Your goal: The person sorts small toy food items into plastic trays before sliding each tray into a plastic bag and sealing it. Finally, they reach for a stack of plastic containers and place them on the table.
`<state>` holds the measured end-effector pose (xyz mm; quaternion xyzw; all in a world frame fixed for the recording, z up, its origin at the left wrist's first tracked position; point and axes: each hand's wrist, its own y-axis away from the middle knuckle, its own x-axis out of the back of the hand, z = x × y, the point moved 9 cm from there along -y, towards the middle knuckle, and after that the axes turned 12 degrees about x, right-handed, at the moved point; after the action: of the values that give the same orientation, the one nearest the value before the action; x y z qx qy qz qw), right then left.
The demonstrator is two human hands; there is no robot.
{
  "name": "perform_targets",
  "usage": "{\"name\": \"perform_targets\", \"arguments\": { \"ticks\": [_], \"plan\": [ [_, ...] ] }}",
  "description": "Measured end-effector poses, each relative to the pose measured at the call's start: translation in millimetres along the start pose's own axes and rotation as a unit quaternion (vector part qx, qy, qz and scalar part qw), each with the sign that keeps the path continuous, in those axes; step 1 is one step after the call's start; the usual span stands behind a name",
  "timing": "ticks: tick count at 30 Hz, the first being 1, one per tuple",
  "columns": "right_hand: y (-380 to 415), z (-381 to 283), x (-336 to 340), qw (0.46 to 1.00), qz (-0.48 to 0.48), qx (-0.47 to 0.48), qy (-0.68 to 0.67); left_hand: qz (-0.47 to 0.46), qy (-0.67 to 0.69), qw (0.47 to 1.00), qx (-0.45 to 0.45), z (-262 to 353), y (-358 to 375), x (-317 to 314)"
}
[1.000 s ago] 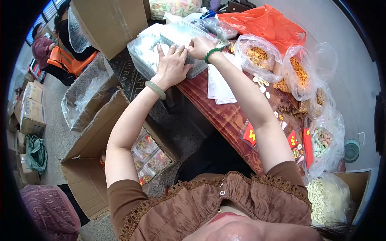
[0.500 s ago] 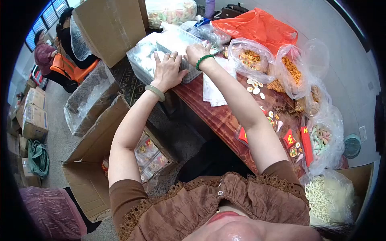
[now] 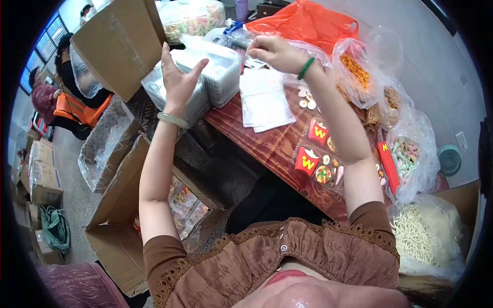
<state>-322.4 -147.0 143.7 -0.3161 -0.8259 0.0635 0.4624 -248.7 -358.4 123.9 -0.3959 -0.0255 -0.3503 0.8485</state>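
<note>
My left hand [image 3: 179,82] is spread, thumb apart from the fingers, above the left part of the stacked clear plastic trays [image 3: 221,77]. It wears a pale bangle at the wrist. To the right of the stacks, my right hand [image 3: 275,53] has its fingers bent together, thumb against them; what they hold, if anything, is too small to make out. White sheets [image 3: 264,100] lie on the reddish table [image 3: 231,118] below it. Nearer to me, flat clear trays hold red pieces [image 3: 307,161] with a yellow mark and small food-shaped pieces [image 3: 323,174].
Bags of orange pieces [image 3: 355,72], pastel pieces [image 3: 405,154] and cream strips [image 3: 416,236] line the right side. A red plastic bag [image 3: 308,25] lies at the back. An open carton [image 3: 113,226] stands at lower left. Other people are at the far left.
My left hand has lifted off the trays and turned with its fingers upward. My right hand has moved off the stack to the right. The view has shifted, showing more of the red pieces.
</note>
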Motion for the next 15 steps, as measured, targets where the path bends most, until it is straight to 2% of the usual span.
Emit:
{"name": "perform_targets", "arguments": {
  "ticks": [1,2,3,6,7,9,10,11,12,13,14,15],
  "plan": [
    [16,11,11,0.994,-0.030,0.010,-0.108,-0.063,0.075,0.993,0.059,-6,-3,-14],
    [37,8,24,0.986,-0.053,0.003,-0.160,-0.177,0.217,0.950,0.140,-14,1,-41],
    [60,9,38,0.985,-0.051,-0.017,-0.163,-0.298,0.326,0.877,0.190,-4,15,-62],
    [140,35,62,0.983,-0.041,-0.095,-0.153,-0.433,0.356,0.783,0.271,31,82,-103],
    [170,16,56,0.959,-0.047,-0.248,-0.127,-0.461,0.367,0.758,0.279,39,111,-121],
    [219,29,47,0.980,-0.024,-0.174,-0.091,-0.501,0.378,0.697,0.347,46,173,-151],
    [246,19,40,0.965,-0.031,-0.256,-0.045,-0.496,0.358,0.700,0.368,58,199,-157],
    [270,31,28,0.961,-0.026,-0.274,-0.041,-0.499,0.341,0.693,0.392,65,224,-164],
    [288,24,26,0.972,0.013,-0.229,0.041,-0.507,0.327,0.693,0.395,72,244,-171],
    [307,16,23,0.943,-0.017,-0.301,0.140,-0.507,0.348,0.668,0.419,70,267,-181],
    [313,1,22,0.939,-0.002,-0.273,0.211,-0.506,0.367,0.643,0.442,66,287,-190],
    [318,-9,21,0.929,0.014,-0.240,0.282,-0.497,0.332,0.656,0.461,62,300,-191]
  ]
}}
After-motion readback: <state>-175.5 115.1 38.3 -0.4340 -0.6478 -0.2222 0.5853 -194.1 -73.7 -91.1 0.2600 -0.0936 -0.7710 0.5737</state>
